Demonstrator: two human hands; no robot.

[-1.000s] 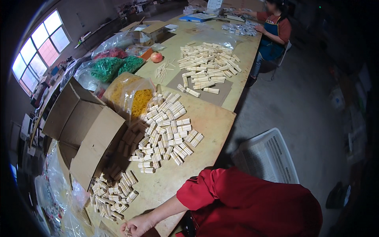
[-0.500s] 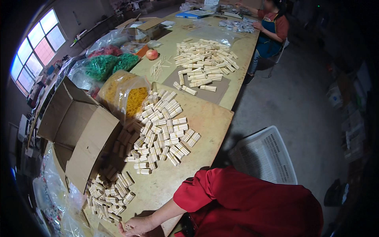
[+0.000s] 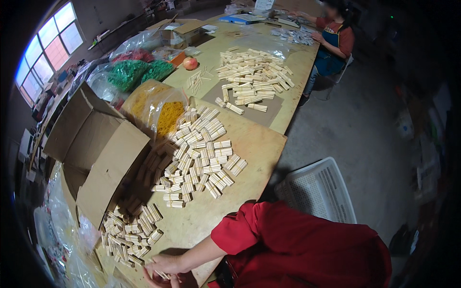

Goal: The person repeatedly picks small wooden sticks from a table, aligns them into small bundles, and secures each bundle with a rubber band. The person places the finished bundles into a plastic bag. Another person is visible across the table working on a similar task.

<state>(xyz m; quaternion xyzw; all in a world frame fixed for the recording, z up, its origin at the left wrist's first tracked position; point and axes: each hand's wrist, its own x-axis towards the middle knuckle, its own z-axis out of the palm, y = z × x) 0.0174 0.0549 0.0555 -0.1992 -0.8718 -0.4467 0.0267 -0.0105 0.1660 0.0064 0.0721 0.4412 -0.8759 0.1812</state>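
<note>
At the lower edge, my right hand (image 3: 165,264) is bent over a small bunch of pale wooden sticks (image 3: 163,275), its fingers closed on them. My left hand (image 3: 175,282) shows only in part below it, fingers curled round the same sticks; the picture's edge cuts the rest off. Just beyond the hands lies a pile of banded stick bundles (image 3: 134,233). Farther along the table spreads a larger heap of short bundles (image 3: 197,163), each tied with a yellowish band.
An open cardboard box (image 3: 110,163) tilts at the left, beside a bag of yellow rubber bands (image 3: 168,117) and green bags (image 3: 127,74). Longer bundles (image 3: 254,77) lie on cardboard farther off, near a reddish round fruit (image 3: 190,63). A white basket (image 3: 319,189) stands right; a co-worker (image 3: 331,41) sits beyond.
My left hand's fingers have come into view under the right hand, at the sticks. My right hand has shifted slightly up. The whole view has tilted a little.
</note>
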